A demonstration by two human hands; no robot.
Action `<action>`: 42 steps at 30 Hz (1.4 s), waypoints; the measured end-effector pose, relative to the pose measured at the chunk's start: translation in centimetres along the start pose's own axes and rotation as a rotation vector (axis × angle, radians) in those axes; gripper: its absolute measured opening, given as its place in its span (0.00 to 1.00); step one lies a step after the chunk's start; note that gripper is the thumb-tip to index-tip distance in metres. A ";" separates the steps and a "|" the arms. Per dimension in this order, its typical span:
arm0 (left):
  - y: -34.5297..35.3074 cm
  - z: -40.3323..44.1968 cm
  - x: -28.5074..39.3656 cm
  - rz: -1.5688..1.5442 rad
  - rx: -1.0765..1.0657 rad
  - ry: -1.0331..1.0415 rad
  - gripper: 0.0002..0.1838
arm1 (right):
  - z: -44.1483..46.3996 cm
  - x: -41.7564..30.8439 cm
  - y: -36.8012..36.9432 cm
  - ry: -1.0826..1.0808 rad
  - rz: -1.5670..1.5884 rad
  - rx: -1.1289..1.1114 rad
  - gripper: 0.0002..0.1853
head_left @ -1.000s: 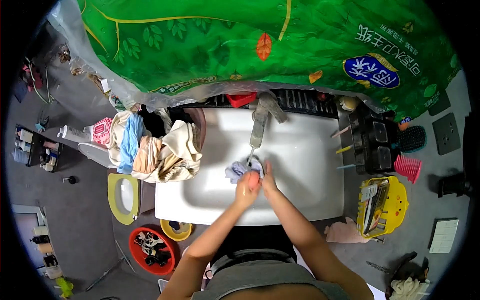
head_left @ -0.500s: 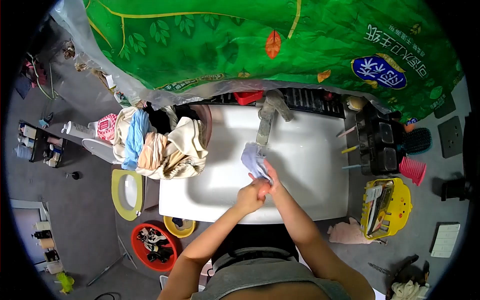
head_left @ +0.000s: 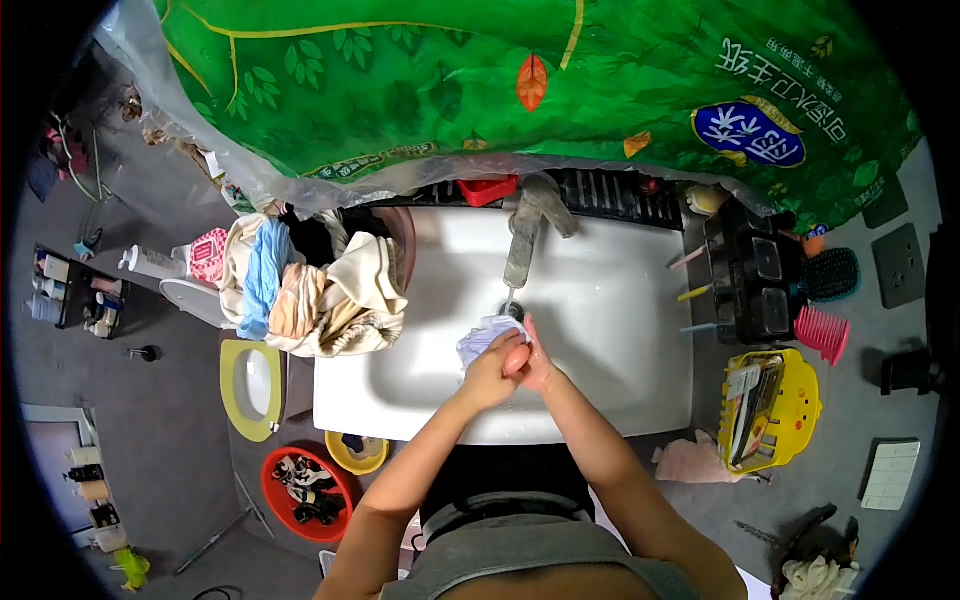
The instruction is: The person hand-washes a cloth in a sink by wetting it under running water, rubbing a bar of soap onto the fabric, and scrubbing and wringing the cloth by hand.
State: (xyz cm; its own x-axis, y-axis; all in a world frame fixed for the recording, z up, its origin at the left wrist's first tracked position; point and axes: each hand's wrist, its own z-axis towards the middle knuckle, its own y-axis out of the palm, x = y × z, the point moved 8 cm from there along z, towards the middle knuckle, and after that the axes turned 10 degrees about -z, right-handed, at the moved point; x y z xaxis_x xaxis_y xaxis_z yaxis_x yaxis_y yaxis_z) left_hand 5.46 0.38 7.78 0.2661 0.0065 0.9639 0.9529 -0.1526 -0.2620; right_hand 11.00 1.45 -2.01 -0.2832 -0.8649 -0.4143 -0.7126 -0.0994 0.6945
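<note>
Pulled lavender cloth [head_left: 482,340] back from faucet [head_left: 521,250]; drain [head_left: 514,311] uncovered, so likely less rinsing. My left hand [head_left: 488,378] gripped cloth; couldn't tell hold of right hand [head_left: 540,370].

White sink [head_left: 640,330] with a pinkish basin [head_left: 409,240] full of crumpled clothes [head_left: 368,285] at its left end

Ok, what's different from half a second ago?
The pale purple cloth moved away from the tap, toward the person and a bit left, so the drain shows. The left hand and right hand stay close together at it. The clothes pile stayed put.
</note>
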 end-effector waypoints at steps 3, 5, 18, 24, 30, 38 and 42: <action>-0.5 0.1 -0.3 -0.057 -0.075 -0.086 0.26 | 0.3 -0.8 0.6 -0.129 -0.126 -0.079 0.36; -1.6 0.4 -2.1 -0.150 0.022 -0.135 0.27 | -0.4 -1.6 1.3 -0.208 -0.288 -0.079 0.35; 0.9 0.0 1.2 0.131 0.403 0.261 0.23 | 0.4 -2.3 1.1 -0.263 -0.031 -0.004 0.39; -2.0 -0.3 -3.5 -0.062 0.548 0.135 0.23 | -1.4 -3.6 2.6 -0.240 0.154 -0.102 0.25; 2.0 1.8 -13.1 -1.435 0.454 -0.360 0.33 | 1.0 -4.5 0.9 -0.371 0.279 0.021 0.10; 4.7 2.5 -12.0 -1.528 0.433 -0.319 0.26 | 0.3 -3.9 -3.1 -0.341 -0.173 0.376 0.18; 4.9 0.5 -8.5 -0.949 0.617 -0.326 0.10 | 0.3 -2.1 -3.6 -0.339 -0.103 0.460 0.17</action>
State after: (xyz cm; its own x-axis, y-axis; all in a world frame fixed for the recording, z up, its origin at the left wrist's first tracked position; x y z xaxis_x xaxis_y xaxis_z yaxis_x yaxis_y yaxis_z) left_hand 7.93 0.09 -1.72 -0.6481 0.1263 0.7510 0.6746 0.5527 0.4892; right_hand 13.97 3.78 -3.88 -0.3339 -0.6486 -0.6840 -0.9313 0.1151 0.3455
